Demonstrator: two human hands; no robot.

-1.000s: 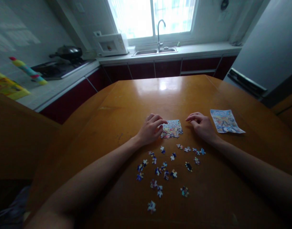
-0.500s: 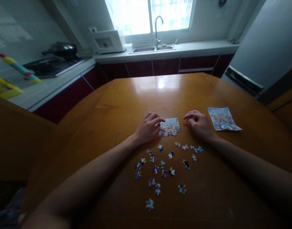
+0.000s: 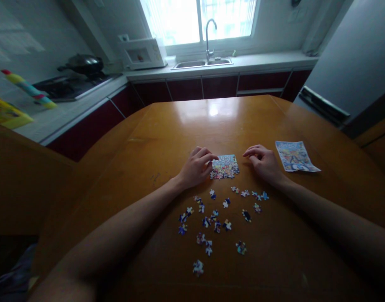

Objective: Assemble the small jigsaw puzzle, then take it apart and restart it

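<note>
The desk [image 3: 148,142] is orangey brown. The puzzle [image 3: 226,165] is pale blue at the top and speckled with red, yellow and white below. Many loose pieces [image 3: 217,227] are dark blue and white. The picture sheet [image 3: 294,156] is blue with orangey bits.

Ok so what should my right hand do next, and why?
I'd probably move your right hand to a loose piece: no piece shows in its fingers, that one lies close by, and the joined puzzle has a ragged near edge.
</note>
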